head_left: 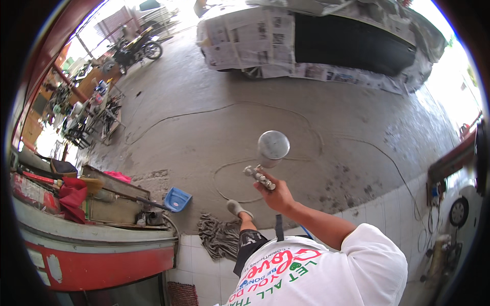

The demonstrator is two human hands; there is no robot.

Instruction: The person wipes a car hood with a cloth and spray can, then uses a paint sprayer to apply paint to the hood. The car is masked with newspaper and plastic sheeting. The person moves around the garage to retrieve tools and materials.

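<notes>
My right hand (278, 196) is closed around the handle of a metal spray gun (262, 178), out in front of my body. A round silver cup (274, 144) sits on top of the gun. Fingers hide most of the handle, and I cannot tell whether the trigger is pulled. My left hand is out of view. Farther ahead stands a car (352, 43) masked with newspaper (250, 38) and plastic sheeting, a dark panel left uncovered on its side. The gun is well apart from the car.
A long hose (240, 103) loops over the concrete floor. At left are a cluttered workbench (97, 115), a motorcycle (135, 51), a blue dustpan (177, 199) and a red-fronted counter (112, 268). A grey rag (218, 235) lies by my foot. White tiles border the concrete.
</notes>
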